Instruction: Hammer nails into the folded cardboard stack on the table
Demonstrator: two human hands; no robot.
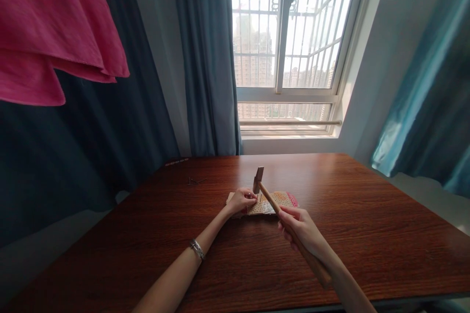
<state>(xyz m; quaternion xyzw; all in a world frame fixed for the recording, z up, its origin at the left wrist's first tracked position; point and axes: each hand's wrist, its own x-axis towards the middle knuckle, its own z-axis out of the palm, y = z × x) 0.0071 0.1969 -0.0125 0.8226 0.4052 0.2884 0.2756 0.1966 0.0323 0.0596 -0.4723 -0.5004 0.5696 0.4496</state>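
My right hand point(298, 226) is closed round the wooden handle of a hammer point(273, 201), whose metal head point(258, 179) hangs just above a small perforated board point(270, 203) with dotted cream and pink parts. The board lies flat on the dark wooden table point(352, 234). My left hand point(241, 199) rests on the board's left end, fingers pinched together right under the hammer head; what they pinch is too small to make out. A bracelet point(197, 248) sits on my left wrist.
A small dark metal item point(194, 181) and a thin stick point(176, 161) lie on the table's far left. Grey-blue curtains point(209, 58) flank a barred window point(290, 44). Pink cloth point(51, 29) hangs at upper left.
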